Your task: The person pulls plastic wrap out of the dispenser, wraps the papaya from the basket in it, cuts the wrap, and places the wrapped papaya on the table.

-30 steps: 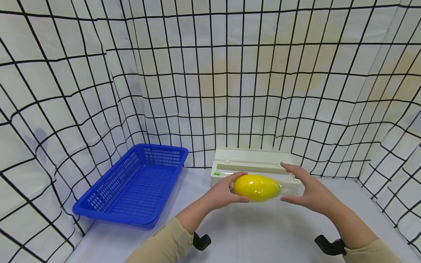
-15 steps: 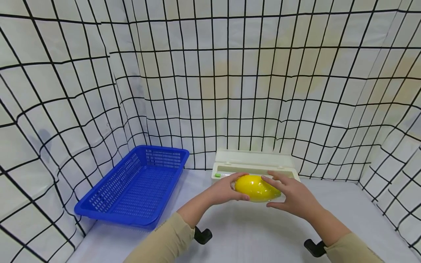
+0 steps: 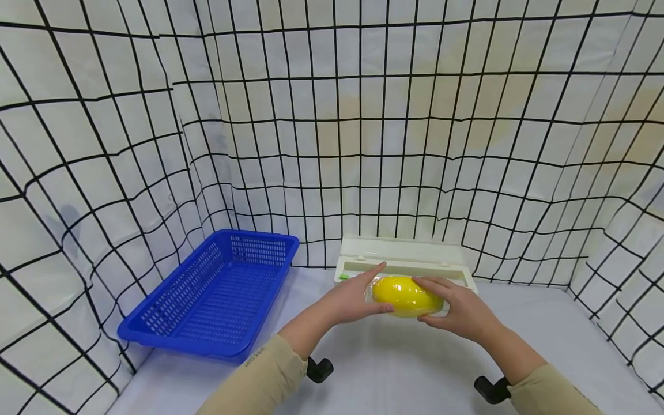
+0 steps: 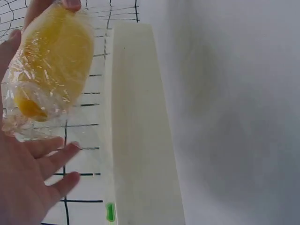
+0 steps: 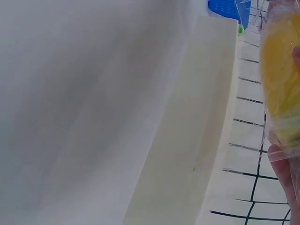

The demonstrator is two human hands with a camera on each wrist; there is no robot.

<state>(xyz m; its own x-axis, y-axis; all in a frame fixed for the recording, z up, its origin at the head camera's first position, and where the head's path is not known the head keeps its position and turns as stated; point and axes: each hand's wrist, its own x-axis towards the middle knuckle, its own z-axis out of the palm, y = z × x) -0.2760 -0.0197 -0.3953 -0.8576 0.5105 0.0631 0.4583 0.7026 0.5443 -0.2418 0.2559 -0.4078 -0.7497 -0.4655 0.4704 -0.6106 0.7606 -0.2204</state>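
A yellow mango (image 3: 407, 295) wrapped in clear plastic film is held up in front of the white film box (image 3: 353, 258). My right hand (image 3: 461, 308) grips its right end between thumb and fingers. At the left end, my left hand (image 3: 350, 300) has its fingers extended and spread beside the wrap. In the left wrist view, loose film bunches around the mango's near end (image 4: 32, 107), close to that hand's palm. The right wrist view shows the wrapped mango (image 5: 280, 70) only in part at the right edge.
The film box's lid stands raised at the back, and a green tab (image 3: 344, 277) marks its left end. To the left lies a blue plastic basket (image 3: 207, 346). Black wire mesh (image 3: 358, 121) encloses the white-covered table (image 3: 415, 374) at the back and sides.
My right hand has moved left and taken hold of the mango's right end. The left hand has loosened, its fingers straightening off the wrap.
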